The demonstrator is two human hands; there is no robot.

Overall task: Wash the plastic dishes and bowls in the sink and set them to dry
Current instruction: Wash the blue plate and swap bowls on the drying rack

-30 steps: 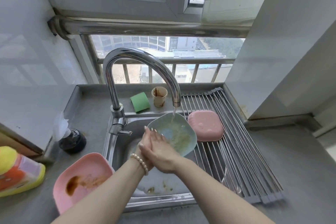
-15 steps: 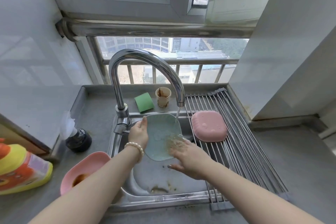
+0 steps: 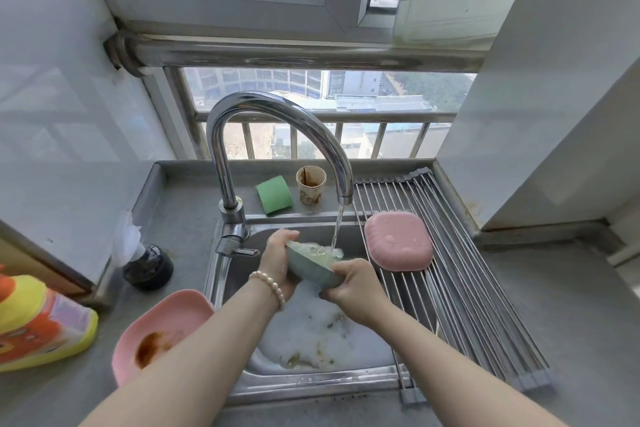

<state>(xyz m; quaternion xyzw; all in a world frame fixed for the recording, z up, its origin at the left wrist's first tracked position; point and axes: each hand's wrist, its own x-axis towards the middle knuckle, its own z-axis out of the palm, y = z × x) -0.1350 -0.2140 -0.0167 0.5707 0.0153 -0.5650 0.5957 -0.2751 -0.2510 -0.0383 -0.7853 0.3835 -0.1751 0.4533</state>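
A green plastic bowl (image 3: 310, 267) is held over the steel sink (image 3: 242, 388) with its opening up, and water from the tap (image 3: 277, 135) runs into it. My left hand (image 3: 277, 263) grips its left rim. My right hand (image 3: 356, 288) grips its right rim and underside. A pink bowl (image 3: 398, 244) lies upside down on the wire drying rack (image 3: 460, 291). Another pink bowl (image 3: 162, 326), smeared with brown sauce, stands on the counter left of the sink, partly hidden by my left forearm.
A green sponge (image 3: 274, 199) and a stained paper cup (image 3: 310, 188) stand behind the sink. A yellow detergent bottle (image 3: 38, 326) lies at the left edge beside a dark round thing (image 3: 149, 267). Food scraps and foam lie in the basin. A wall rises on the right.
The green bowl was tipped upright with its inside facing me; it now sits opening up under the stream. My right hand moved from rubbing its inside to gripping its right rim.
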